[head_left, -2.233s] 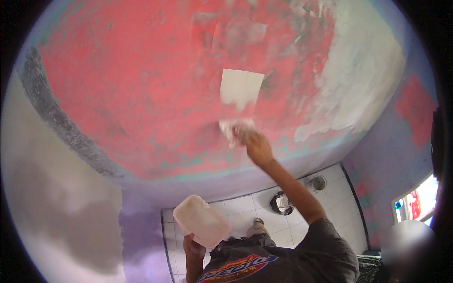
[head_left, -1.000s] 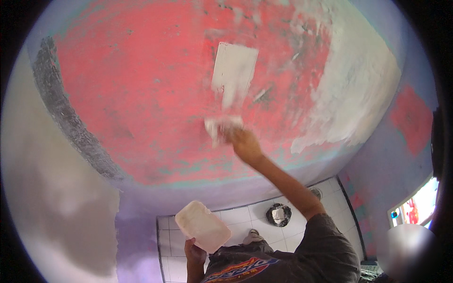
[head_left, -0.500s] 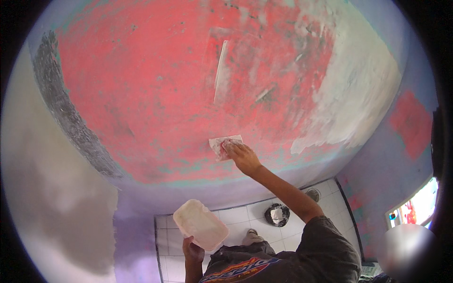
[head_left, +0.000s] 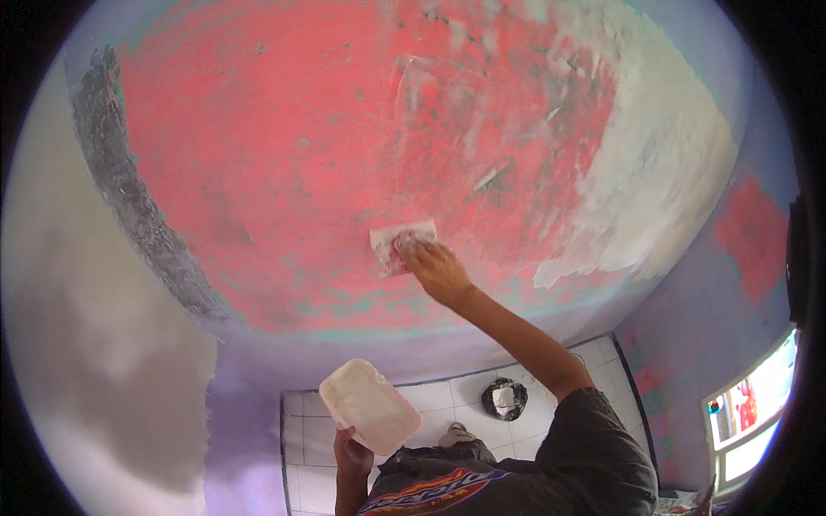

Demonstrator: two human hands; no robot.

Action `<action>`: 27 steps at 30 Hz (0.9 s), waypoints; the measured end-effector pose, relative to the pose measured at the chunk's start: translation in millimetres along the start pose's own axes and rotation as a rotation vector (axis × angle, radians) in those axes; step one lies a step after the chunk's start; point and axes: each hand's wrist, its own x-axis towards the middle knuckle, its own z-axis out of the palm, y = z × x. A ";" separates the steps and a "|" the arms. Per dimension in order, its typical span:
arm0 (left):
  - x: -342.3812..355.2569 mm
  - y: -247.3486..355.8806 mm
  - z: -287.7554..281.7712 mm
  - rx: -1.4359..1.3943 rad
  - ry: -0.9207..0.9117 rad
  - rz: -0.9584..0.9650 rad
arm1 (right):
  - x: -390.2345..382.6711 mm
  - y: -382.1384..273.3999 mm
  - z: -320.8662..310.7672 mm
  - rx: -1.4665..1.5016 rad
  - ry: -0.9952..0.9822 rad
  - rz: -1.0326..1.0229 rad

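My right hand [head_left: 439,268] is pressed close to the wall, fingers closed on a flat, whitish putty spreader [head_left: 385,249] smeared with filler. The spreader lies against the pink-red patch of wall [head_left: 258,189], at the patch's lower middle. Low in the view, my left hand [head_left: 351,449] grips the near left edge of a pale rectangular plastic tub [head_left: 372,411]. White paste coats the inside of the tub, which is tilted so its open face shows. Thin whitish smears run over the wall above my right hand.
To the right, a broad area of white filler [head_left: 662,163] covers the wall. A dark grey rough strip [head_left: 142,198] borders its left side. On the white tiled floor [head_left: 426,396] sits a black-lined bucket [head_left: 504,399] holding something white. A bright window [head_left: 753,396] is at right.
My right hand and the spreader have moved slightly up and left on the wall. The thick white ridge above is gone, leaving faint smears. The tub stays in my left hand.
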 end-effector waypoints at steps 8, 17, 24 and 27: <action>-8.0 13.5 6.0 0.040 -0.037 -0.015 | 175.9 53.8 -174.7 -0.078 0.561 0.088; 3.7 4.8 -0.6 0.007 -0.076 -0.034 | 23.5 -22.5 -13.8 -0.056 -0.017 -0.036; -0.9 15.7 -4.4 0.011 -0.071 -0.025 | 179.0 61.7 -173.6 -0.100 0.481 0.165; 3.5 15.1 -1.6 0.039 -0.047 -0.050 | 164.2 77.3 -149.3 -0.192 0.399 0.173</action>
